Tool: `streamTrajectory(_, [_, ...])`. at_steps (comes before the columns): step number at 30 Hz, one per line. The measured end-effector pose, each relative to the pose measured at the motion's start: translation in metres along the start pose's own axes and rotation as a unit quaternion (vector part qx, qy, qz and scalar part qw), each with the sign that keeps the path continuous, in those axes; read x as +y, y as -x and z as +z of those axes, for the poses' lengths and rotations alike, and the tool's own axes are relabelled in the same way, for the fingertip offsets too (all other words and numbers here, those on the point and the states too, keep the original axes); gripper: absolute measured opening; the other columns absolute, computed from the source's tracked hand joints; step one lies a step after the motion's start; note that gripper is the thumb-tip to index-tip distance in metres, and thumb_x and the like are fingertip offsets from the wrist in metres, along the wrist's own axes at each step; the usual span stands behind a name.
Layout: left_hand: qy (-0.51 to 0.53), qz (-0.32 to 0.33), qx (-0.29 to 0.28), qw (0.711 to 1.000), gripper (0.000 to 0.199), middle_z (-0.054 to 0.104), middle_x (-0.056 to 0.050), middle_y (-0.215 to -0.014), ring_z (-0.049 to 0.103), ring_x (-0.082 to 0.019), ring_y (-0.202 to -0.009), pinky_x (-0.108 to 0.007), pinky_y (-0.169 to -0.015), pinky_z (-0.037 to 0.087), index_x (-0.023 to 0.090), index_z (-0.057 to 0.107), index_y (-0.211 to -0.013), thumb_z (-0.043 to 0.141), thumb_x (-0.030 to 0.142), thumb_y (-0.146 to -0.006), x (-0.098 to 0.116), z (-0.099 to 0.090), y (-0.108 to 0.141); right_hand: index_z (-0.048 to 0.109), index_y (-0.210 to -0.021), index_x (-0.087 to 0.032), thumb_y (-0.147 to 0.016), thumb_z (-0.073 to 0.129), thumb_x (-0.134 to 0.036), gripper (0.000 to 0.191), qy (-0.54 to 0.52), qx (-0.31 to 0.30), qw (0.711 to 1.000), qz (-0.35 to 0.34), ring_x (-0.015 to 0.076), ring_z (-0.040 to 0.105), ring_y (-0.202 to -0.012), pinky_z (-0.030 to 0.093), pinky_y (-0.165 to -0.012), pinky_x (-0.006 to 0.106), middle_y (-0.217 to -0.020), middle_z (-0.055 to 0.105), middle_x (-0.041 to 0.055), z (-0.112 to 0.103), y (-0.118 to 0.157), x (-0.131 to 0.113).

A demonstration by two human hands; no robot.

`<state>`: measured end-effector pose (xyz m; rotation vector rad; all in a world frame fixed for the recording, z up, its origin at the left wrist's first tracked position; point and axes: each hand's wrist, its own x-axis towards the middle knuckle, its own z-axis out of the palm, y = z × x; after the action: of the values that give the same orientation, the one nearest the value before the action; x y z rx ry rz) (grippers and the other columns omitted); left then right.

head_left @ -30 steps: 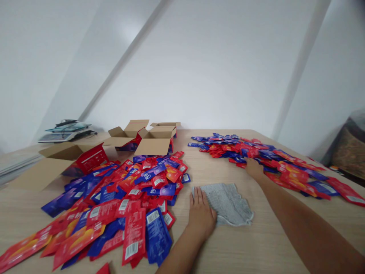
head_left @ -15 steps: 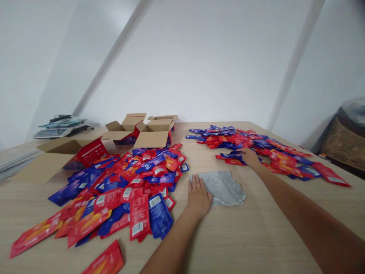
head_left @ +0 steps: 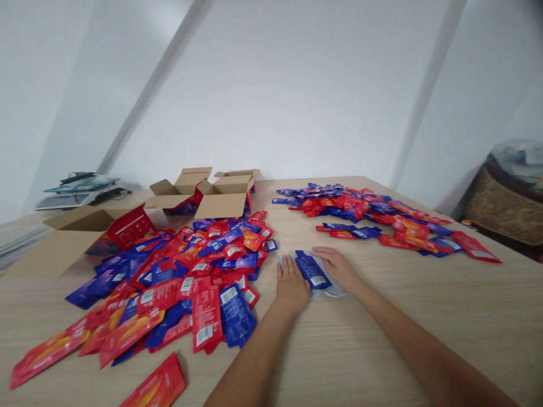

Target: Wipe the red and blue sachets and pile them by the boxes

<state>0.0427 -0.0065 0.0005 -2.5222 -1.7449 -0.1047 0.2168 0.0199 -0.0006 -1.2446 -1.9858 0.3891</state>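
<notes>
A grey cloth [head_left: 335, 290] lies on the table in front of me, mostly covered by my hands and a blue packet [head_left: 313, 272]. My left hand [head_left: 292, 285] rests flat on the cloth's left part, fingers stretched out, beside the packet. My right hand [head_left: 337, 267] is at the packet's right side over the cloth, its fingers reaching toward the packet's upper edge; whether they grip it is not clear. Left of my hands spreads a large pile of red and blue packets [head_left: 203, 265]. Another pile [head_left: 352, 203] lies farther back on the right.
Several open cardboard boxes stand at the back left, one nearer box [head_left: 80, 223] beside the left pile. Behind them is a stack of flat items [head_left: 80, 189]. A single red packet [head_left: 156, 384] lies at the front edge. A patterned seat [head_left: 500, 198] stands off the right side.
My right hand has come from the right pile back to the cloth, and a blue packet now lies on the cloth. My left hand has stayed on the cloth. The view has shifted slightly.
</notes>
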Motion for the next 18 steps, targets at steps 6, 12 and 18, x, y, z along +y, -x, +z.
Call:
streamTrajectory(6, [0.002, 0.004, 0.015, 1.000, 0.060, 0.027, -0.022, -0.148, 0.017, -0.032, -0.139, -0.048, -0.111, 0.016, 0.000, 0.029, -0.141, 0.025, 0.034, -0.092, -0.001, 0.002, 0.001, 0.051, -0.133, -0.020, -0.089, 0.036, -0.019, 0.046, 0.142, -0.108, 0.984, -0.024, 0.0208, 0.033, -0.134, 0.027, -0.109, 0.043, -0.143, 0.043, 0.0072, 0.024, 0.011, -0.021])
streamTrajectory(12, [-0.016, -0.005, 0.021, 1.000, 0.061, 0.028, -0.021, -0.148, 0.017, -0.031, -0.139, -0.049, -0.111, 0.015, 0.000, 0.030, -0.141, 0.025, 0.037, -0.092, -0.001, 0.001, 0.004, 0.054, -0.129, -0.022, -0.085, 0.039, -0.011, 0.048, 0.275, -0.090, 0.957, 0.032, 0.0273, 0.036, -0.131, 0.033, -0.102, 0.048, -0.143, 0.043, 0.0074, 0.009, 0.017, -0.010])
streamTrajectory(18, [0.002, 0.000, 0.029, 1.000, 0.063, 0.028, -0.023, -0.147, 0.019, -0.031, -0.138, -0.048, -0.111, 0.017, -0.002, 0.032, -0.139, 0.024, 0.039, -0.092, -0.003, 0.003, 0.003, 0.065, -0.114, -0.019, -0.084, 0.040, -0.011, 0.039, 0.328, 0.010, 0.942, 0.063, 0.0297, 0.043, -0.122, 0.040, -0.097, 0.047, -0.138, 0.048, 0.0114, -0.012, 0.016, -0.002])
